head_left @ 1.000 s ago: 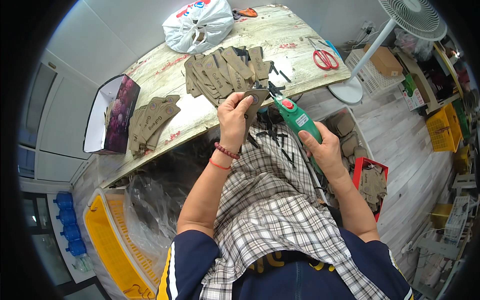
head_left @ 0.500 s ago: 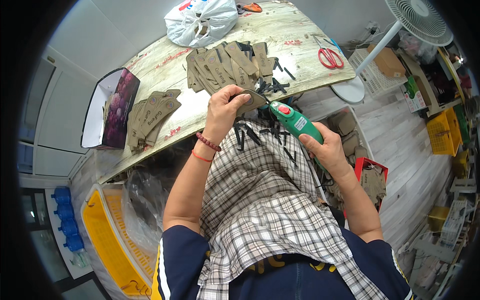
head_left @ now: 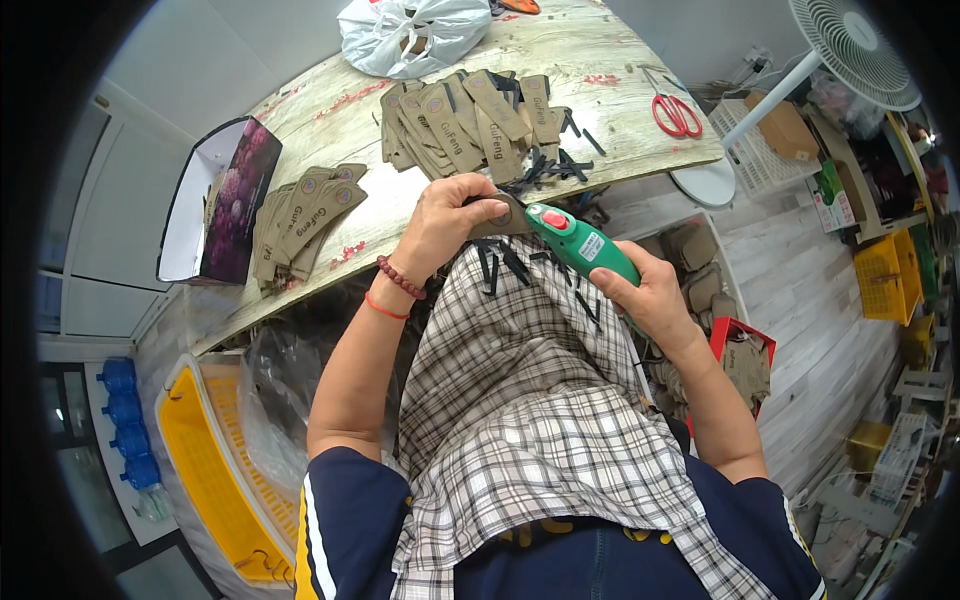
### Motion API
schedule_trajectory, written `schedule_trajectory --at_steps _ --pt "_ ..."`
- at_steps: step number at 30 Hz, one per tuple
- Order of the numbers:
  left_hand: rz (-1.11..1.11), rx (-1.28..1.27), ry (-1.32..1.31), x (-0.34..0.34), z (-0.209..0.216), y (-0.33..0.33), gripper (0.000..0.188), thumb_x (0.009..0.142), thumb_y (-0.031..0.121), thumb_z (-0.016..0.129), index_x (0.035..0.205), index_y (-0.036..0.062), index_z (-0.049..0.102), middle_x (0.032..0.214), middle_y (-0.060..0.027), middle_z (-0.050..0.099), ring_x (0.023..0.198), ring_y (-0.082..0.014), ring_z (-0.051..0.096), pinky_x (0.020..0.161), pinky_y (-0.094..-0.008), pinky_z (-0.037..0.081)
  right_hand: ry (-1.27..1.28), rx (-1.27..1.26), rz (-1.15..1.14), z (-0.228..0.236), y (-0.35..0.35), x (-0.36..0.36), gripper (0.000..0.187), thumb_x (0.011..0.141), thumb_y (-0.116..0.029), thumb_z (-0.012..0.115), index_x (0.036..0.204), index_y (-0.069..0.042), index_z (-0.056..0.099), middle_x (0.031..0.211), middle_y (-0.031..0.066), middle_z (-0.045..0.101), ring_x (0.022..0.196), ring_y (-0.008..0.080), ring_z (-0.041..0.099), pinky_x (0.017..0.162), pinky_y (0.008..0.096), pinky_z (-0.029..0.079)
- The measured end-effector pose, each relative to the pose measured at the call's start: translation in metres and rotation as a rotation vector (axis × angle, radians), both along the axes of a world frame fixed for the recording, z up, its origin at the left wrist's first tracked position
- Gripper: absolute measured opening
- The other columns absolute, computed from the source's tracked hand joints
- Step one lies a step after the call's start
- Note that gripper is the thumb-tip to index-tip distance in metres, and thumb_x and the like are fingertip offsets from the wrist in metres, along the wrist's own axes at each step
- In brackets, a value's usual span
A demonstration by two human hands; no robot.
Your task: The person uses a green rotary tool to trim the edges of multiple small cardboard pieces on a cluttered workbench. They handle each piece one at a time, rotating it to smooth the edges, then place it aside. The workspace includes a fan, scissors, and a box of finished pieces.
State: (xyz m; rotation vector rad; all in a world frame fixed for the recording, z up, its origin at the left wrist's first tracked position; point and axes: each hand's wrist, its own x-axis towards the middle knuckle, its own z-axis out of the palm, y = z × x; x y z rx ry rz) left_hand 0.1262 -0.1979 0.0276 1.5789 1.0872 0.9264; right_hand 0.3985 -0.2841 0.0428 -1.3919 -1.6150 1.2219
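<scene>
My left hand (head_left: 452, 215) pinches a tan fabric tab (head_left: 510, 215) between thumb and fingers, just off the table's near edge. The green electric scissors (head_left: 590, 248), with a red switch on top, are gripped in my right hand (head_left: 655, 300). Their tip meets the right end of the tab; the blades themselves are too small to make out. Beyond my hands lies a fanned pile of tan printed tabs (head_left: 445, 130). Loose black strips (head_left: 560, 166) lie at its right side, and more black strips (head_left: 510, 265) rest on the checked apron over my lap.
A second stack of tabs (head_left: 310, 215) lies at the left beside an open purple-sided box (head_left: 240, 205). Red-handled scissors (head_left: 677, 117) and a white plastic bag (head_left: 412, 35) are on the table (head_left: 330, 130). Bins flank my legs: a yellow basket (head_left: 205, 470) left, a red box (head_left: 742, 365) right.
The electric scissors have come left against the tab's end, where a small gap showed before. My left hand still holds the tab, and the whole view has shifted slightly.
</scene>
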Motion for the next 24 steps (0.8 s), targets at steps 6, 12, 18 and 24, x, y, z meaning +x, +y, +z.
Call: schedule_trajectory --at_steps 6,12,18,24 --pt "0.056 -0.022 0.104 -0.041 0.011 0.005 0.014 0.084 0.013 0.066 0.086 -0.0012 0.066 0.071 0.0010 0.060 0.065 -0.0054 0.051 0.060 -0.0233 0.043 -0.013 0.108 -0.024 -0.002 0.011 -0.023 0.037 0.085 -0.032 0.071 0.103 -0.001 0.064 0.069 0.0030 0.061 0.060 0.0075 0.055 0.056 0.0254 0.045" --pt "0.467 0.149 1.043 -0.187 -0.002 0.048 0.019 0.083 0.030 0.066 0.085 0.0117 0.070 0.096 -0.0092 0.059 0.100 -0.0269 0.054 0.087 -0.0388 0.038 0.021 0.030 -0.122 -0.021 0.008 0.000 0.033 0.086 -0.029 0.071 0.101 0.000 0.064 0.063 -0.0009 0.055 0.052 0.0046 0.049 0.047 0.0235 0.039" --pt "0.765 0.520 0.961 -0.080 -0.043 0.117 0.033 0.079 0.040 0.069 0.095 0.0122 0.068 0.103 -0.0073 0.056 0.106 -0.0262 0.048 0.091 -0.0438 0.034 0.029 0.002 -0.148 -0.023 0.006 -0.002 0.038 0.086 -0.035 0.071 0.100 0.000 0.064 0.063 -0.0007 0.055 0.053 0.0046 0.049 0.047 0.0234 0.039" --pt "0.991 0.460 0.773 -0.007 -0.063 0.147 0.036 0.075 0.033 0.075 0.103 0.0119 0.066 0.107 -0.0083 0.054 0.112 -0.0273 0.045 0.096 -0.0449 0.032 0.054 0.041 -0.196 -0.027 0.002 -0.002 0.036 0.087 -0.033 0.070 0.099 0.001 0.064 0.064 -0.0007 0.056 0.053 0.0050 0.050 0.047 0.0237 0.039"
